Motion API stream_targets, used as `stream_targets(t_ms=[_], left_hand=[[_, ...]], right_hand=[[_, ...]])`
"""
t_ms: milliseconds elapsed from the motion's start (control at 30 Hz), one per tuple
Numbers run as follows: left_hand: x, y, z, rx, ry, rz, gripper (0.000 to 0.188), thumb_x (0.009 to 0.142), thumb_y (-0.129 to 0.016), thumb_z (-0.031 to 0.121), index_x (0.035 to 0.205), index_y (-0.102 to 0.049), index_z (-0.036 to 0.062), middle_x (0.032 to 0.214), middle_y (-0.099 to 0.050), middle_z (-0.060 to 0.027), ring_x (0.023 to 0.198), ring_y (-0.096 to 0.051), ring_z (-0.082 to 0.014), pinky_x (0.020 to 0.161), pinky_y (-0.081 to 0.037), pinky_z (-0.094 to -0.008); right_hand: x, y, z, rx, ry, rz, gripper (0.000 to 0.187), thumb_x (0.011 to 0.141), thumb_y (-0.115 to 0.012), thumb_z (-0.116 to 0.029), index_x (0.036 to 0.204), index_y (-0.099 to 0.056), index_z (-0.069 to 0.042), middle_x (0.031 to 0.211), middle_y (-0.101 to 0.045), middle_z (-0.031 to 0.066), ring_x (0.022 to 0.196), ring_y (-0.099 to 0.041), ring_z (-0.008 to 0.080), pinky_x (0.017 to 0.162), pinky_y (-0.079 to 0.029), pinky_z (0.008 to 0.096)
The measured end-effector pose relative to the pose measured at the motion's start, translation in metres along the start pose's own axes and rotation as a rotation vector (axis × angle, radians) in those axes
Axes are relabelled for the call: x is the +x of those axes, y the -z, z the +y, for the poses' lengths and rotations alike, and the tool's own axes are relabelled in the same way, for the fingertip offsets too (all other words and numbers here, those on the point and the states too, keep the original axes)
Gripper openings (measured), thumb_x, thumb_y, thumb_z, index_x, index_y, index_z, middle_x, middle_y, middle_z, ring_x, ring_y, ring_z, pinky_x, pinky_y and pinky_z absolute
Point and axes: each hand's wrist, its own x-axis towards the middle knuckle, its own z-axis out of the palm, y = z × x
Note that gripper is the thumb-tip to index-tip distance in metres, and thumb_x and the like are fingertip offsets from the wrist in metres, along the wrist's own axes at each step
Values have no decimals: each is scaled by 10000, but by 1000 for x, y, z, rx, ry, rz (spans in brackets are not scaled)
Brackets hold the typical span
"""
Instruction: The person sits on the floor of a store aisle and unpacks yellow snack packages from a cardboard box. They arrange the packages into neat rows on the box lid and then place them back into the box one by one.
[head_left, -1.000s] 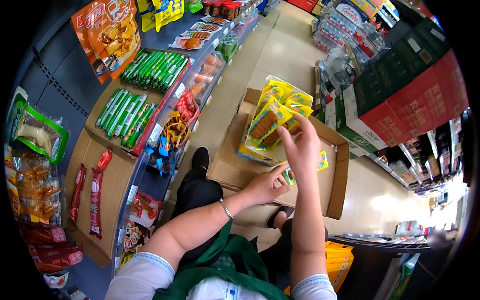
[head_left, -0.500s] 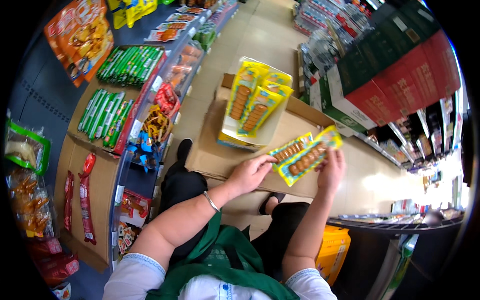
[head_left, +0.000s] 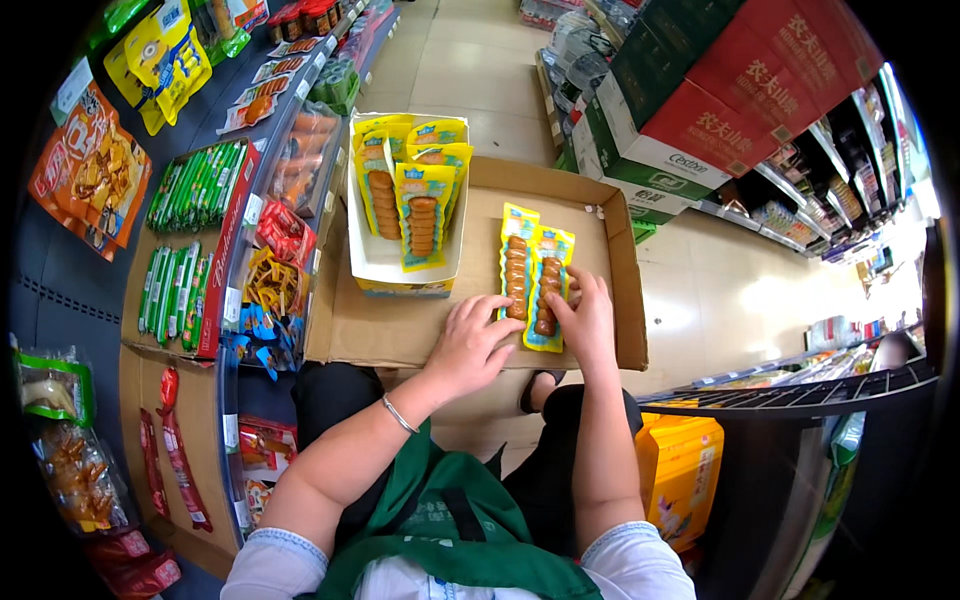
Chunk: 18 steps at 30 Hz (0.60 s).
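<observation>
Two yellow-edged packs of small brown sausages lie side by side in a shallow cardboard tray point(head_left: 400, 345), on its right half. My right hand point(head_left: 588, 322) pinches the right edge of the right sausage pack point(head_left: 550, 285), its thumb across the front. At the lower end of the left sausage pack point(head_left: 516, 262), my left hand point(head_left: 466, 345) has its fingers stretched out, the tips touching or very near the wrapper. In the tray's left part stands an open white-and-yellow box point(head_left: 405, 284) with several similar packs point(head_left: 424, 215) upright inside.
On the left, a shelf carries green-wrapped sticks point(head_left: 176, 290), red-wrapped sausages point(head_left: 178, 450) and hanging snack bags point(head_left: 92, 178). Stacked drink cartons point(head_left: 735, 90) rise at the far right. A black wire rack point(head_left: 800, 393) and a yellow-orange container point(head_left: 680, 470) stand near my right arm.
The two sausage packs, held up at an angle before, now lie upright and side by side in the tray. My right hand has moved left and inward. The view has shifted right.
</observation>
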Motion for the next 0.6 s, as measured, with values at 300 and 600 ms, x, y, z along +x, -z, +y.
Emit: stream_targets(t_ms=[300, 600], left_hand=[[-4, 3, -8, -7, -17, 85, 82, 713, -539, -18, 769, -565, 35, 1055, -514, -137, 997, -491, -335, 869, -409, -400], [-3, 10, 8, -60, 55, 231, 263, 715, -547, -26, 967, -502, 33, 1083, -494, -164, 1019, -494, -354, 880, -410, -405]], right_hand=[[-20, 7, -23, -89, 387, -187, 595, 714, -728, -233, 1258, -510, -130, 1299, -403, 220, 1201, -384, 413, 958, -385, 453], [-19, -19, -38, -355, 473, -251, 505, 779, -638, -399, 1248, -526, -249, 1446, -281, 166, 1346, -185, 429, 1031, -172, 636]])
